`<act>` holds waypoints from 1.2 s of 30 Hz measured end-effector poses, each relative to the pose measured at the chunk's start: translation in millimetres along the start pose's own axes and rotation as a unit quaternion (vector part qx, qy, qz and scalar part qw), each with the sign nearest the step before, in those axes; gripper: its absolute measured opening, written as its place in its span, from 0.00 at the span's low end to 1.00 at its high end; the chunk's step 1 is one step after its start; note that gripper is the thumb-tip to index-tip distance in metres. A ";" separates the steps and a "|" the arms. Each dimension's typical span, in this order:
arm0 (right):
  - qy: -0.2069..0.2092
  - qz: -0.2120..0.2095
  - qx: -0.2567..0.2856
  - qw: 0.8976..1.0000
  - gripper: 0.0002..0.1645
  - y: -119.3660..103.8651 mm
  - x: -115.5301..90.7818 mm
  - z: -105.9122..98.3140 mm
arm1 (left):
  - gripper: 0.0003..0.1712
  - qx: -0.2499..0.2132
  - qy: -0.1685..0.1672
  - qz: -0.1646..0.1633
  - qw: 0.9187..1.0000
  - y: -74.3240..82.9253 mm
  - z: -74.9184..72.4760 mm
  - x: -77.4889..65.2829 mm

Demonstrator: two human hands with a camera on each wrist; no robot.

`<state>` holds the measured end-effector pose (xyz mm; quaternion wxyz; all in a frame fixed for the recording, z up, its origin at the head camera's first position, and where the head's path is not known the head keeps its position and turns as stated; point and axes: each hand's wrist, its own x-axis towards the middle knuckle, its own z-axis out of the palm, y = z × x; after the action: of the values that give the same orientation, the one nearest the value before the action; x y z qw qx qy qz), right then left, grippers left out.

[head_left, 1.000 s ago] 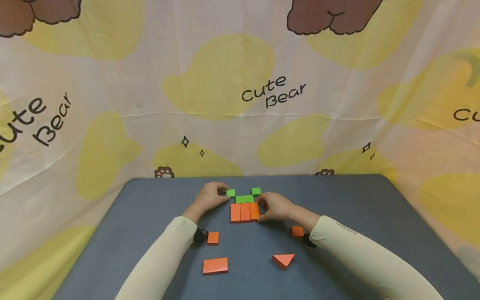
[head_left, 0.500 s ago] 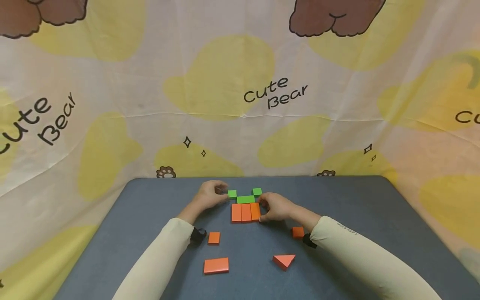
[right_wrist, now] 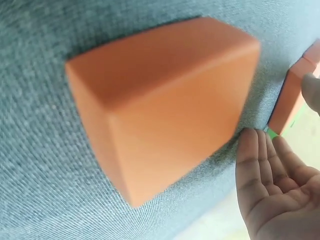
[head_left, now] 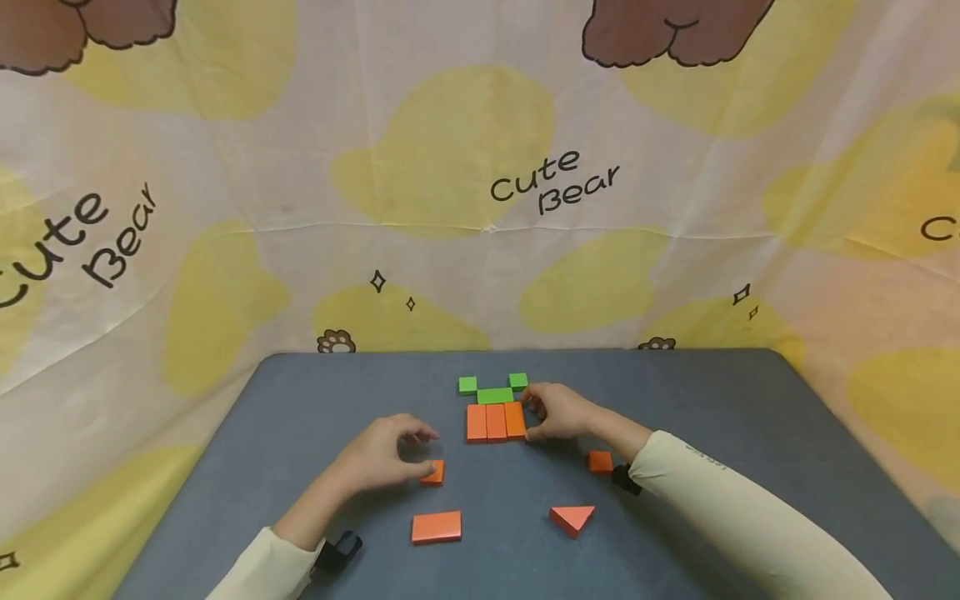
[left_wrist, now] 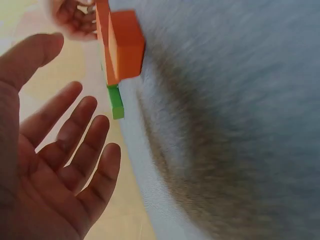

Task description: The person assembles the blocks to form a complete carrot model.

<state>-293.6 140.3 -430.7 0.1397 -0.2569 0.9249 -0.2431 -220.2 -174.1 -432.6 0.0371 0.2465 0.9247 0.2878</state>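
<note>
My left hand (head_left: 381,457) is off the table at the left with fingers spread and nothing in its grasp. In the head view its thumb overlaps a small orange square block (head_left: 437,477). My right hand (head_left: 562,411) rests beside three orange rectangular blocks (head_left: 497,423) laid side by side, its thumb right at the edge of the rightmost one. Behind them lies a green rectangular block (head_left: 495,396), flanked by a left green cube (head_left: 468,385) and a right green cube (head_left: 518,381). The right hand's fingertips come close to the right cube.
Nearer the front are an orange rectangular block (head_left: 437,527) and an orange triangular block (head_left: 572,519). Another orange square block (head_left: 600,462) sits under the right wrist. The dark grey table (head_left: 315,379) ends at a patterned cloth (head_left: 420,167).
My left hand has left the left green cube and moved toward the front, over by the orange square block. My right hand stays beside the orange row.
</note>
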 end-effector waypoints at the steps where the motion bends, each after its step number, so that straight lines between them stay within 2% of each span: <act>1: 0.001 -0.002 0.000 1.000 0.29 -0.8 -0.3 0.3 | 0.21 0.011 -0.002 0.000 1.000 0.0 0.8 -3.8; 6: 0.006 -0.003 -0.005 1.000 0.28 -4.5 -2.2 1.0 | 0.19 0.068 -0.004 0.003 0.998 -0.7 6.9 -13.0; 9: 0.004 0.001 -0.006 1.000 0.28 -3.4 -3.2 0.2 | 0.18 0.074 -0.011 0.005 0.997 -1.6 12.2 -11.6; 15: 0.003 -0.012 0.016 1.000 0.28 -0.3 -11.6 -4.4 | 0.15 0.085 -0.023 0.001 0.996 1.3 15.4 -6.8; 21: 0.010 -0.031 0.022 0.999 0.20 6.6 -31.0 -11.9 | 0.14 0.086 -0.018 0.003 0.996 16.3 18.4 8.1; 25: 0.012 -0.043 -0.008 0.999 0.16 11.4 -46.7 -17.7 | 0.13 0.094 -0.016 0.018 0.995 25.6 23.1 22.6; 32: 0.014 -0.049 -0.105 0.993 0.15 20.6 -82.0 -24.5 | 0.14 0.105 -0.031 0.035 0.993 37.0 29.7 40.2; 36: 0.020 -0.059 -0.117 0.991 0.15 25.9 -97.2 -24.4 | 0.14 0.110 -0.027 0.046 0.993 39.6 34.4 45.3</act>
<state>-233.0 221.8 -410.6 0.0761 -0.3209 0.9327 -0.1462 -235.4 -106.6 -436.1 0.0214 0.2991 0.9370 0.1792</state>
